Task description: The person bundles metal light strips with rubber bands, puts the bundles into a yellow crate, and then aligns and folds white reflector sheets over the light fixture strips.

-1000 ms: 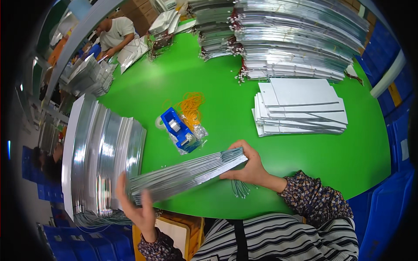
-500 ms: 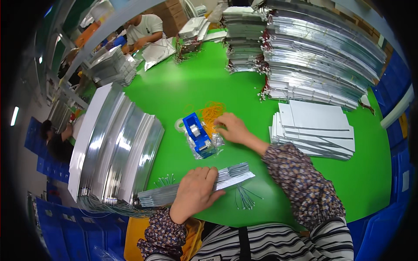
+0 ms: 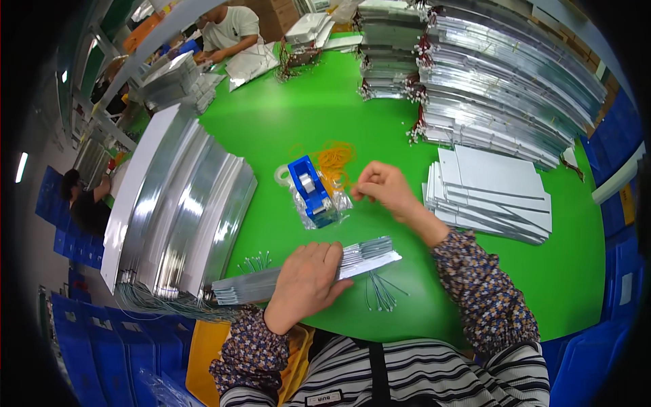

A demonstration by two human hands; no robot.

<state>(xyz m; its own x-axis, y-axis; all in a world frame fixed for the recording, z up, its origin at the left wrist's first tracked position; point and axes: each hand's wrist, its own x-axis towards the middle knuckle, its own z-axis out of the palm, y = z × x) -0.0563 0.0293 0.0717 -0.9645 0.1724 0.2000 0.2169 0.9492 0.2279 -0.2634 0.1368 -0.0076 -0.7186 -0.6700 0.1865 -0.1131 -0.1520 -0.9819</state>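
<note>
Clasping silver strips [image 3: 245,287] with my left hand [image 3: 304,281] by the bench's [image 3: 427,308] near edge, I hold my right hand [image 3: 388,193] pinched.

The left hand [image 3: 305,281] lies nearer the body than the blue plastic tape dispenser [image 3: 312,193], back upward, fingers close together and bent over, thumb angled out. The right hand [image 3: 386,190] hovers just right of the dispenser, fingers curled, thumb and index tips brought together. Both forearms wear dark floral-print fabric sleeves [image 3: 485,295], wrists bare.
</note>
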